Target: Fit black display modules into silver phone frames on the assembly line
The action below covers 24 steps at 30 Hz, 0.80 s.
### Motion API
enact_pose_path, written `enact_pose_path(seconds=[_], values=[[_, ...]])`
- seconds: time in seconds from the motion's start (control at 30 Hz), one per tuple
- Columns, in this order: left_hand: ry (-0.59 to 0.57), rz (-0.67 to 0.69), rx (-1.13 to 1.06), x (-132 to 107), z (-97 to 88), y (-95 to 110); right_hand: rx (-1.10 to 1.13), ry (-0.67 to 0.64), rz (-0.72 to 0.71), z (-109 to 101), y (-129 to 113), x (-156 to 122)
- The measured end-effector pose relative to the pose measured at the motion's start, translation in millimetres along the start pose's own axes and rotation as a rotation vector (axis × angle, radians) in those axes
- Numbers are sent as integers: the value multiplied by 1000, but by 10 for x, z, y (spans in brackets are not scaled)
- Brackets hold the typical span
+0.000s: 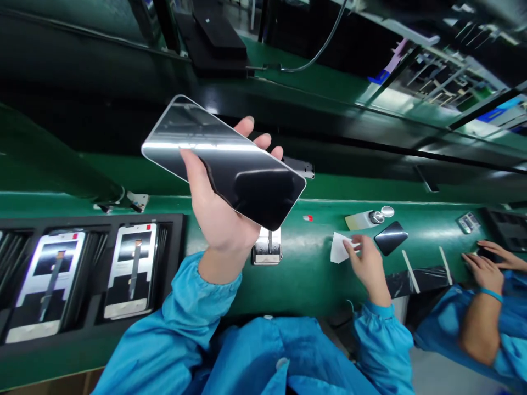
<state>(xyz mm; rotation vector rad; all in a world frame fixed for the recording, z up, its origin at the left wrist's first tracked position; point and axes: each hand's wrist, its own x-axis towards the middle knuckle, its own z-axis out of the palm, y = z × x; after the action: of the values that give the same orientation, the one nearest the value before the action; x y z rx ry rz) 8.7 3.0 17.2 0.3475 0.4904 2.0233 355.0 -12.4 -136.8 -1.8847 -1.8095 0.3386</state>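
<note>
Raised over the bench, my left hand [222,219] is wrapped round a smartphone [222,159], thumb along the near edge and fingertips showing past the far edge. The glossy dark face is turned up and reflects a bright strip of light. Lower and to the right, my right hand [368,263] pinches a small white cloth or paper wipe [339,248] just above the green bench. Close to that hand stand a dispenser bottle [359,220] with its round lid raised and a dark phone-sized panel [391,238]. Under my left wrist lie display panels [267,247], partly hidden.
At left, a black tray [95,318] holds several upright display panels [132,269]. A co-worker's hands [488,266] rest on a dark object at far right. A red-and-white bit [308,218] lies on the green bench [304,274]. A shelf [329,142] spans the back.
</note>
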Motion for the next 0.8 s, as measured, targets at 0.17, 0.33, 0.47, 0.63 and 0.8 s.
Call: enact_pose_path(seconds=[0.17, 0.33, 0.47, 0.63, 0.8], values=[[-90, 27, -21, -104, 49, 91, 28, -166, -53, 220, 136, -109], [-152, 48, -46, -173, 89, 93, 375, -90, -240, 333, -701, -241], [-98, 110, 72, -199, 134, 68, 944, 300, -542, 391, -1671, -371], [23, 131, 23, -292, 269, 55, 1002, 598, -639, 561, -2451, -255], [167, 110, 110, -366, 377, 41, 822, 584, -645, 628, -2539, -147]])
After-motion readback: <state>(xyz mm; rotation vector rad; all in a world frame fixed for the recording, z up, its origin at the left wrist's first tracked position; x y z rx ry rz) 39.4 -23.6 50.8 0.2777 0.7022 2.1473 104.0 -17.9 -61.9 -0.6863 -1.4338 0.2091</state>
